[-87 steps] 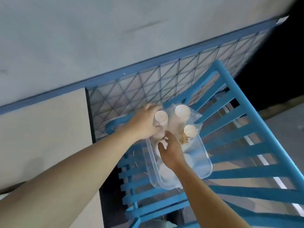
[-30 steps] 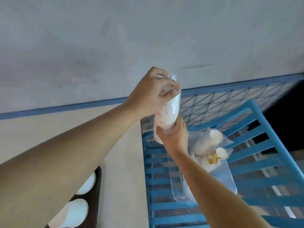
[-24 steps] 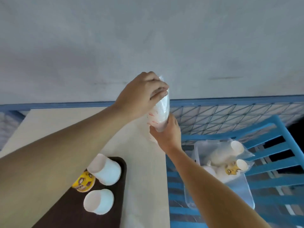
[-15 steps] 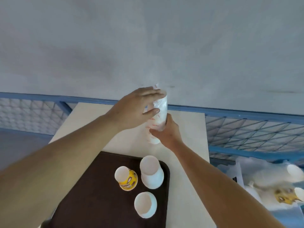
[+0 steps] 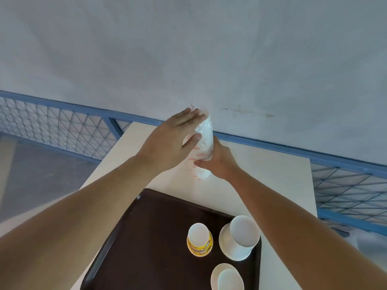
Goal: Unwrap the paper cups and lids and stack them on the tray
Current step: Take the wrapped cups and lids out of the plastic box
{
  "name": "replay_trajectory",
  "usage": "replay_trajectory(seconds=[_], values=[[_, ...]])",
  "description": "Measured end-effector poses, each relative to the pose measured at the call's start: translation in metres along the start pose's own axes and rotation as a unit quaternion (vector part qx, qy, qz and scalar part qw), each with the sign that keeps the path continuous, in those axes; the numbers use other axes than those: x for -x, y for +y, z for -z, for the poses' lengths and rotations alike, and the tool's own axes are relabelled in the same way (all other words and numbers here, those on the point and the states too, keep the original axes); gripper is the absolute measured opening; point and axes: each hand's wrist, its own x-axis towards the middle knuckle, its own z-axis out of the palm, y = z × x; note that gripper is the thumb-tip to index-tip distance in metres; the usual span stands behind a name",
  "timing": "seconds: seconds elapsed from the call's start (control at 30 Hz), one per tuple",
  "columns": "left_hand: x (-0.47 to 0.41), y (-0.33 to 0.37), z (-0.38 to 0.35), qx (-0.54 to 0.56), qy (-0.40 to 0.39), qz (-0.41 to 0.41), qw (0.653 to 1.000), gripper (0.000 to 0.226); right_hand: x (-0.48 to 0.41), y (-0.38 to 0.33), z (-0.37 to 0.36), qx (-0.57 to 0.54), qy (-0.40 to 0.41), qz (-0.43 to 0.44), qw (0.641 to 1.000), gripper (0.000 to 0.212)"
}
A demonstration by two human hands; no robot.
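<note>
Red print on plastic wrap (image 5: 204, 143) — illegible, yellow cup (image 5: 200, 246) label — blurred, unreadable

Pale tabletop (image 5: 272, 174), blue wire-mesh railing (image 5: 62, 126) behind it — grey wall (image 5: 188, 49) beyond

Pale table (image 5: 272, 174) against wall; dark brown tray (image 5: 163, 237) lies on near part
</note>
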Motion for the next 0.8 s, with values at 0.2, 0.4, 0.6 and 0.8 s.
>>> replay_trajectory(seconds=[0.2, 0.4, 0.6, 0.8], values=[[-0.003, 0.001, -0.001, 0.008, 0.009, 0.007, 1.0, 0.051, -0.002, 0.004, 0.0, 0.03, -0.035, -0.008, 0.999, 0.089], [-0.014, 0.047, -0.003, -0.033, 0.141, 0.016, 0.989, 0.05, 0.037, 0.022, 0.032, -0.009, -0.038, -0.052, 0.998, 0.1], [-0.04, 0.134, -0.022, 0.072, 0.107, -0.018, 0.991, 0.059, 0.123, 0.054, 0.104, -0.098, 0.076, -0.073, 0.99, 0.078], [-0.046, 0.248, -0.077, 0.161, 0.021, -0.077, 0.984, 0.061, 0.241, 0.127, 0.159, -0.125, 0.197, -0.129, 0.964, 0.055]])
